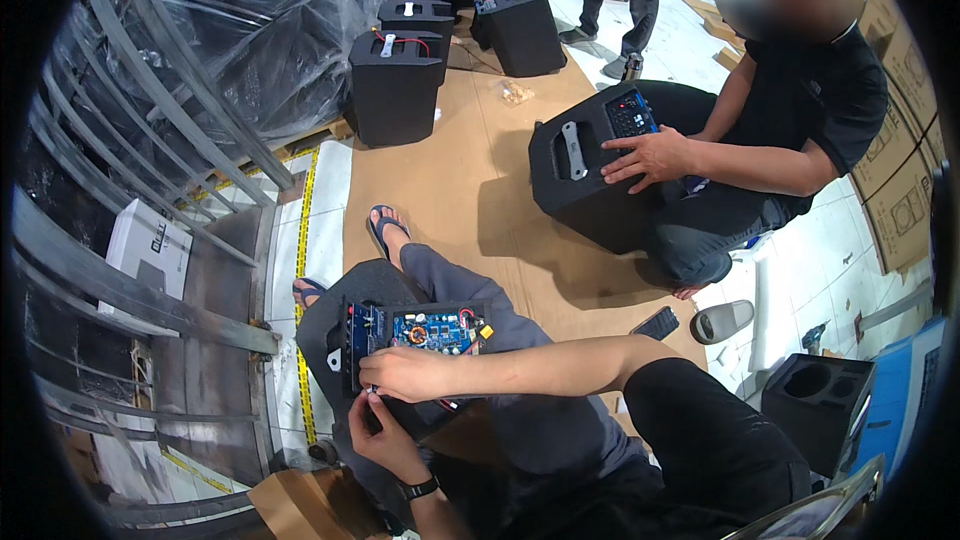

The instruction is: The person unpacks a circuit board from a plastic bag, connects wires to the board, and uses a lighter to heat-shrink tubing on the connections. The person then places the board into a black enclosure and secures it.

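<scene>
A black speaker cabinet (326, 325) rests between my legs. On it sits an amplifier module with a dark control panel (358, 325) and a blue circuit board (435, 332) facing up; a copper-wound coil and wires show on the board. My right hand (408, 374) lies across the module's near end, its fingers curled down at the panel's edge. Just below, my left hand (385, 437) has thumb and forefinger brought together at a small whitish piece. The fingertips of both hands meet there, and I cannot make out what they hold.
Opposite me a person in black works on another speaker cabinet (590, 180), one hand on its top. Several finished-looking cabinets (398, 90) stand farther back on cardboard (460, 190). Metal railings (190, 325) run along the left. A phone (657, 323) and a slipper (722, 321) lie at right.
</scene>
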Available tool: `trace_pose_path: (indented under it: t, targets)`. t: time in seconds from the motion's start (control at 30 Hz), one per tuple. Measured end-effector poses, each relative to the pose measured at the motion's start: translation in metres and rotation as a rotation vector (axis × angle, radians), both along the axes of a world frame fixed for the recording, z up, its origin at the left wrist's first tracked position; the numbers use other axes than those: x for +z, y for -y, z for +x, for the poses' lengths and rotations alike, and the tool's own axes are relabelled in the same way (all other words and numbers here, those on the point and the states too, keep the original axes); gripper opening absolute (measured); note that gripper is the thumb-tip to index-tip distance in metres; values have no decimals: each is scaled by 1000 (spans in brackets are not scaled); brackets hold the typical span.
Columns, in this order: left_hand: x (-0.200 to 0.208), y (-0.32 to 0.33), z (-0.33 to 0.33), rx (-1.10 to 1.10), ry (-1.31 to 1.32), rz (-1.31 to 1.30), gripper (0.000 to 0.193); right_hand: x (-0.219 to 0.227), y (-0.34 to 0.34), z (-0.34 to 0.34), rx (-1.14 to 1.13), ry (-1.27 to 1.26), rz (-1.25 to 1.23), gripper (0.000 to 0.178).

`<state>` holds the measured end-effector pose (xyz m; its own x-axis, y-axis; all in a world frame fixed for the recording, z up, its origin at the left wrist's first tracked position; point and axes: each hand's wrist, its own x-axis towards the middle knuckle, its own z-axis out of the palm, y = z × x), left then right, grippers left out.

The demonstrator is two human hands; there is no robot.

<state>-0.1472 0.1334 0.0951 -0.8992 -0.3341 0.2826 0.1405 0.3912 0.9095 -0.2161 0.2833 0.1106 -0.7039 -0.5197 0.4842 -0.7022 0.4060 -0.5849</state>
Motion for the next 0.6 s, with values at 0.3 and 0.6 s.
trace_pose_path:
  t: [0.3, 0.6]
  targets:
    - [2, 3, -2, -18, -4, -15, 28, -7, 1, -2, 9, 89, 26, 26]
    - [12, -3, -2, -47, -90, -35, 19, -2, 0, 0, 14, 75, -54, 19]
